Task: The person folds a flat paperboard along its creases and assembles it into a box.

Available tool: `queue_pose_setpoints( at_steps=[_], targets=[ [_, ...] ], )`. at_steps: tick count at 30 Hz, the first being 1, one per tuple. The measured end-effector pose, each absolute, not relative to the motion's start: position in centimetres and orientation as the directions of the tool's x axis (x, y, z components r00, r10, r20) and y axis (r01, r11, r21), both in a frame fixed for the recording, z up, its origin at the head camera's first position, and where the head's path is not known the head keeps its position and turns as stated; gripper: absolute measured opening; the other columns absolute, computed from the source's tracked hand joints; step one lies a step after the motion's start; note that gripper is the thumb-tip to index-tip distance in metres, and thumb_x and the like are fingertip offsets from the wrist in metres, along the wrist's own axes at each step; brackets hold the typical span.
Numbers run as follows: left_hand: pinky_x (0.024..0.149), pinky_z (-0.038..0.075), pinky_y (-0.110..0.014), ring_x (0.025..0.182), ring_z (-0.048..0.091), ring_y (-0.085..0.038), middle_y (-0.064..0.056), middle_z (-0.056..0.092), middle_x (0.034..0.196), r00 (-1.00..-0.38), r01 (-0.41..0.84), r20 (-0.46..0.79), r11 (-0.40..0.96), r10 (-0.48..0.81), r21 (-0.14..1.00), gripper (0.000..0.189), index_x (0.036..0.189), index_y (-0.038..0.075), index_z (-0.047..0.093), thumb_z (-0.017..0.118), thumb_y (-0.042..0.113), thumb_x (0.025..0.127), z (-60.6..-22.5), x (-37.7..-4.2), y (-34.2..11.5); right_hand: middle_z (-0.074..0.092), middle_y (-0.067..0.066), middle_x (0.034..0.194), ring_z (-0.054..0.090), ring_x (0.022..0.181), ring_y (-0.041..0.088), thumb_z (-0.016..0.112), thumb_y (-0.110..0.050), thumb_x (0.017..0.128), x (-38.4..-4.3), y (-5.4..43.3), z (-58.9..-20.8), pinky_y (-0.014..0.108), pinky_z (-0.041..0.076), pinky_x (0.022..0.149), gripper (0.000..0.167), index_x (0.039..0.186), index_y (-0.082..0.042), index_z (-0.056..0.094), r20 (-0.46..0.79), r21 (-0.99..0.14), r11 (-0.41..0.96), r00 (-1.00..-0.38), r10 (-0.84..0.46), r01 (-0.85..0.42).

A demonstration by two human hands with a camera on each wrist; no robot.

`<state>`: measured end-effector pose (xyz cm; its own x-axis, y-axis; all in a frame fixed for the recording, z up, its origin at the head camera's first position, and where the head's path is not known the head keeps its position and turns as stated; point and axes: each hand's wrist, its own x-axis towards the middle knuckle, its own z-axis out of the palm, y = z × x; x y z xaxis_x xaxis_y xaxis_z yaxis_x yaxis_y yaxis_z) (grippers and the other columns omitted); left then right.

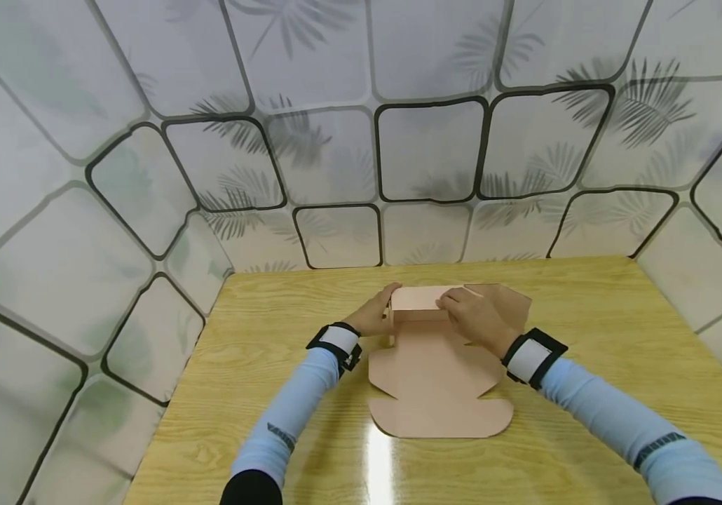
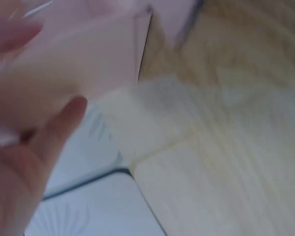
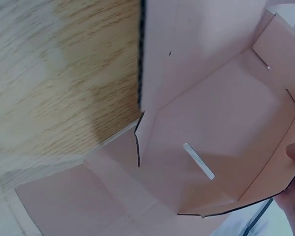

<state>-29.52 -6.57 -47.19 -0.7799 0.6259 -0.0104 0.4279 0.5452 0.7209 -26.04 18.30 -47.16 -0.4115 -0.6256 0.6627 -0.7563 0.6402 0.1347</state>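
A partly folded cardboard box [image 1: 439, 372] lies on the table, its rounded flap [image 1: 439, 419] flat toward me. At its far end a raised wall [image 1: 420, 298] stands up. My left hand [image 1: 372, 314] grips the left end of that wall; in the left wrist view the thumb [image 2: 64, 120] presses on one face of the panel, with a finger on the other side. My right hand [image 1: 477, 319] holds the folded top edge near the right end. The right wrist view shows a slot [image 3: 199, 161] in a panel and fingers pinching the edge.
A side flap [image 1: 512, 305] sticks out to the right, behind my right hand. The wood-grain table [image 1: 613, 337] runs up to a wall covering [image 1: 430, 151] patterned with dark-lined shapes and leaves.
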Motion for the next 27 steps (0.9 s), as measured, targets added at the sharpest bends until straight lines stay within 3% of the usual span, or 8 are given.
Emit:
queue_pose_setpoints(
  at_steps=[6,12,20,27],
  targets=[
    [0.097,0.047,-0.049,0.121,0.049,-0.033,-0.021,0.042,0.138,-0.747,0.484,-0.014,0.557,0.665,0.674,0.081,0.143,0.003,0.027,0.075,-0.005,0.078,-47.3,-28.8,-7.0,0.060,0.009,0.083,0.061,0.076,0.022,0.080,0.002,0.072,-25.0,18.5,-47.8,0.027,0.050,0.053,0.023,0.085,-0.004,0.062,0.682,0.112,0.636,-0.407,-0.608,-0.763],
    [0.095,0.049,-0.046,0.109,0.055,-0.035,-0.027,0.038,0.134,-0.750,0.552,0.010,0.618,0.661,0.559,0.084,0.142,0.000,0.022,0.076,-0.005,0.078,-47.1,-27.7,-6.6,0.059,0.009,0.084,0.060,0.077,0.022,0.080,0.002,0.070,-24.5,18.4,-48.3,0.029,0.051,0.058,0.025,0.087,-0.003,0.062,0.679,0.107,0.629,-0.406,-0.612,-0.770],
    [0.087,0.051,-0.041,0.093,0.058,-0.030,-0.026,0.036,0.137,-0.781,0.496,-0.074,0.688,0.620,0.530,0.085,0.144,0.004,0.017,0.074,-0.004,0.081,-46.8,-27.4,-6.5,0.056,0.007,0.081,0.058,0.074,0.022,0.079,0.003,0.071,-24.7,18.2,-48.0,0.029,0.049,0.055,0.025,0.082,-0.005,0.059,0.657,0.120,0.620,-0.406,-0.636,-0.776],
    [0.098,0.045,-0.046,0.119,0.047,-0.035,-0.026,0.042,0.131,-0.770,0.509,-0.022,0.634,0.638,0.582,0.072,0.141,0.001,0.025,0.069,-0.002,0.084,-46.4,-28.2,-6.1,0.058,0.007,0.081,0.059,0.073,0.021,0.078,0.004,0.071,-25.4,18.5,-46.5,0.035,0.053,0.065,0.025,0.086,-0.006,0.062,0.617,0.133,0.597,-0.405,-0.674,-0.791]
  ],
)
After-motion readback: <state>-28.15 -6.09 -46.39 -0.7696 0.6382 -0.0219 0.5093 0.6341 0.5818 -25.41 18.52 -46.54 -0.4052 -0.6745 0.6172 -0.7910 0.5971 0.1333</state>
